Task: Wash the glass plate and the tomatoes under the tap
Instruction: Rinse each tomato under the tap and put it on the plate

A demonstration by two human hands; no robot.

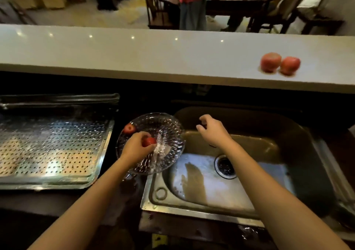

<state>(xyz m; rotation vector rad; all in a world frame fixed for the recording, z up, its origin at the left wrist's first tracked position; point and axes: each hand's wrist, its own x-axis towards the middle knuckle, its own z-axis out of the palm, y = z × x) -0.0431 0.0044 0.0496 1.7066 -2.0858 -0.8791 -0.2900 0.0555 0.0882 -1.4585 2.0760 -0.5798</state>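
Left hand: fingers and thumb curled round a small red tomato, held just above the glass plate. The plate lies at the left rim of the steel sink, partly overhanging the basin. A pale wet streak crosses its middle (water or glare, we cannot tell).

A second tomato lies on the plate's far left side, apart from the hand.

Right hand: raised over the back of the basin, fingers bent. Against the dark behind it we cannot tell whether they close on anything.

Two larger tomatoes sit touching each other on the white counter, far right.

We note a perforated metal tray left of the plate. The drain shows in the sink floor.
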